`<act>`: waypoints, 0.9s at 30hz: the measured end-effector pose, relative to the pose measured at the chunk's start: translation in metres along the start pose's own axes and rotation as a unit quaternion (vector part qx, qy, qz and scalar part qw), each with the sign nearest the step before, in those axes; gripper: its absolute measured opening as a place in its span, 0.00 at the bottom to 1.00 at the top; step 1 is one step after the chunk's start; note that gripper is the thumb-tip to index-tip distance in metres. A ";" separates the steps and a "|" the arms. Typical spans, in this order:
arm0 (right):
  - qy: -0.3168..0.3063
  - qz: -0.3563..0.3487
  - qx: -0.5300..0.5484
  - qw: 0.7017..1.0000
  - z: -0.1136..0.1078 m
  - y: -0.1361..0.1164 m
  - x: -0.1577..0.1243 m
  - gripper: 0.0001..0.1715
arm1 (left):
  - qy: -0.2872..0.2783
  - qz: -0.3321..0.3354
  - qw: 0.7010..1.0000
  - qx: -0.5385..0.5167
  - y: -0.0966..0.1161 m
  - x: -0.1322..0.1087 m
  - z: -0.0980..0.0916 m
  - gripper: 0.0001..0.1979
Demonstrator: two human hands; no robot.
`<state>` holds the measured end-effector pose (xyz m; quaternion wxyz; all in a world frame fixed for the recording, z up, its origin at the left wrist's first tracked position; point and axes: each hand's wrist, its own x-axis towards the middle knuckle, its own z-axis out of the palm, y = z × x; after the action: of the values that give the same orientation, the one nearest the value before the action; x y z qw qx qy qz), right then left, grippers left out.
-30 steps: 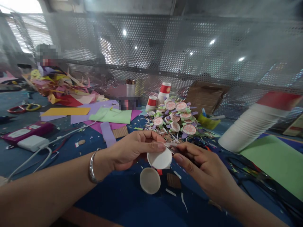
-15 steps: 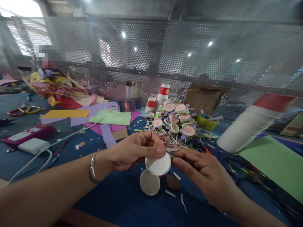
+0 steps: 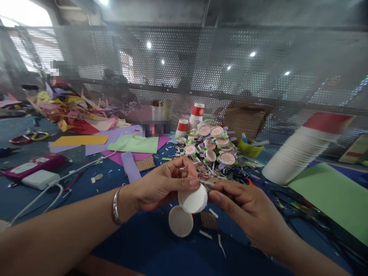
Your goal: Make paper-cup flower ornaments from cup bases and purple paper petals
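Observation:
Between thumb and fingers, my left hand (image 3: 169, 184) pinches the upper edge of a round white paper cup piece (image 3: 193, 199). At its right edge, my right hand (image 3: 244, 207) is closed on something thin and greyish, mostly hidden by the fingers; a pale strip shows near its tip. Below the white piece lies another round disc (image 3: 181, 221) on the blue table. A scrap of brown corrugated cardboard (image 3: 209, 220) and thin white paper strips (image 3: 206, 234) lie to the right of the disc.
Behind my hands is a pile of decorated cup bottoms (image 3: 212, 143). A tall stack of paper cups (image 3: 301, 153) leans at right, beside green paper (image 3: 330, 199). Scissors (image 3: 30, 137), coloured sheets (image 3: 132, 143) and a white cable (image 3: 61, 177) lie left.
The white piece has turned slightly between my fingers. Both hands stay almost in place, and the whole view has shifted a little.

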<state>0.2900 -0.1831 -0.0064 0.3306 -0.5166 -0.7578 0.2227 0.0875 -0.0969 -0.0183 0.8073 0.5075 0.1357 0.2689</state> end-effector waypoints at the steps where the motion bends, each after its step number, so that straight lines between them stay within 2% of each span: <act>1: 0.003 -0.003 0.001 1.000 0.000 0.001 0.000 0.21 | 0.001 0.003 1.000 -0.003 0.000 0.000 0.000 0.11; 17: 0.054 -0.016 0.010 0.998 0.008 0.008 0.003 0.24 | 0.007 0.006 0.999 -0.031 -0.002 0.002 0.000 0.09; 20: 0.063 -0.001 0.022 0.998 0.008 0.010 0.003 0.24 | 0.016 0.002 0.999 -0.032 -0.002 0.004 0.000 0.10; 23: 0.084 0.026 0.048 0.995 0.007 0.012 0.004 0.24 | 0.045 0.007 0.999 -0.001 -0.003 0.005 -0.001 0.10; 27: 0.092 0.043 0.099 0.990 0.005 0.014 0.006 0.23 | 0.061 0.008 0.993 0.100 -0.004 0.003 0.003 0.08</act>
<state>0.2932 -0.1727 -0.0177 0.4383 -0.5318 -0.6755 0.2621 0.0930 -0.0985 -0.0209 0.7404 0.5696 0.2066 0.2911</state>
